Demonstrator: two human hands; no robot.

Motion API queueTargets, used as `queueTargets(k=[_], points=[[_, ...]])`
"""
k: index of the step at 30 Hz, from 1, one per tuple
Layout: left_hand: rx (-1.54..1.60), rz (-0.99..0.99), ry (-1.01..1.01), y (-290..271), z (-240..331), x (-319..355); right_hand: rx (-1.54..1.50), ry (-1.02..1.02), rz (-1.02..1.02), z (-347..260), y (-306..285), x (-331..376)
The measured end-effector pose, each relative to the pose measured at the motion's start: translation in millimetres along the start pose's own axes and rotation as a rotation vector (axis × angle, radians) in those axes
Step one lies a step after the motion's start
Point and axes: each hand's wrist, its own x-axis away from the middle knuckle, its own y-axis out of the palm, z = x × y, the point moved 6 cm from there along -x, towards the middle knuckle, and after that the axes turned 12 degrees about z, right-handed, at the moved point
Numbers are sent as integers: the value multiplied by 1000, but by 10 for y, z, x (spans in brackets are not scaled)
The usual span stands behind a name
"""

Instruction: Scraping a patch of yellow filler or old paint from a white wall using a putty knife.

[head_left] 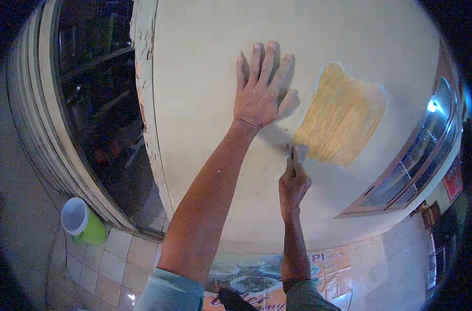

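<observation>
My left hand lies flat against a pale cream wall, fingers spread and pointing up, with nothing in it. Lower and to the right, my right hand is closed around a putty knife, its index finger stretched along the grey blade. That blade touches the wall at the lower left corner of a rough yellow-brown patch. The patch has streaky marks and a whitish, uneven rim along its top and left side. The knife's handle is mostly hidden in my fingers.
Left of the wall, a chipped white frame edge borders a dark opening with shelves. A green and white bucket stands on the tiled floor. A printed banner sheet covers the floor below me. A wood-framed window is at right.
</observation>
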Motion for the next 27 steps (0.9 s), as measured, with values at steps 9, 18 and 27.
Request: queueTargets(k=[9,18,27], points=[[29,19,0,59,-2,21,-21,-174,146,-68,77,-425],[15,31,16,70,-36,50,99,70,-22,74,56,-69],[67,93,19,51,-67,41,41,-59,54,-86,121,-331]])
